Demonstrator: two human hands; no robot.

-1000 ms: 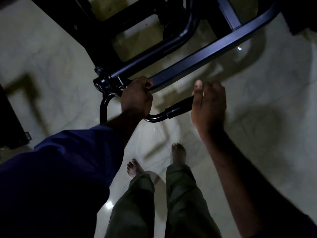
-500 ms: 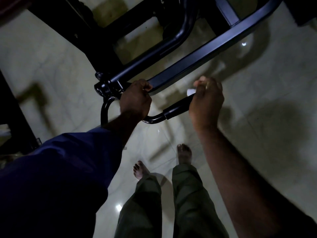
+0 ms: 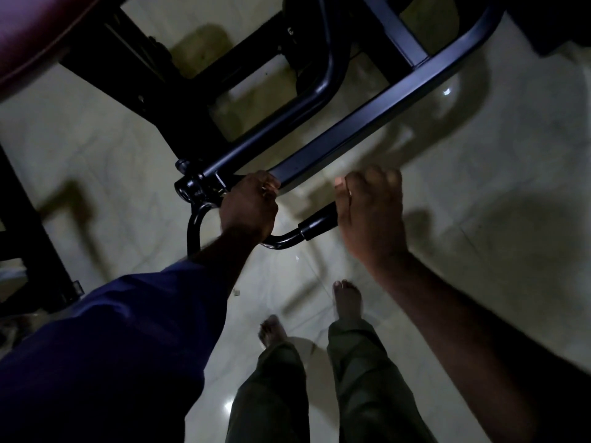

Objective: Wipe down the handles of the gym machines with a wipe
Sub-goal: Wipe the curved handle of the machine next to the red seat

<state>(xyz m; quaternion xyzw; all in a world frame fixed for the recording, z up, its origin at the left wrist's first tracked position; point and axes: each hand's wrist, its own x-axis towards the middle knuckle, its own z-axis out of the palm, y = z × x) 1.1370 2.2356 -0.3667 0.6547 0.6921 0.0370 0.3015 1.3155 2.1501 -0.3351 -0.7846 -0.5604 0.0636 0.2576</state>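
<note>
Left grip clasps the curved bar; right grip curls round the black handle.

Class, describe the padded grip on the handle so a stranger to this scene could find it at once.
Start at the long flat black bar running diagonally across the picture. Just below it a thin curved tube leaves the left hand and thickens into the grip. It is a short matte black sleeve, fatter than the glossy tube, ending in the right hand.

Machine frame looks like matte black painted metal, handle grip matte rubbery, floor glossy polished tile, sleeve plain blue cloth.
</note>
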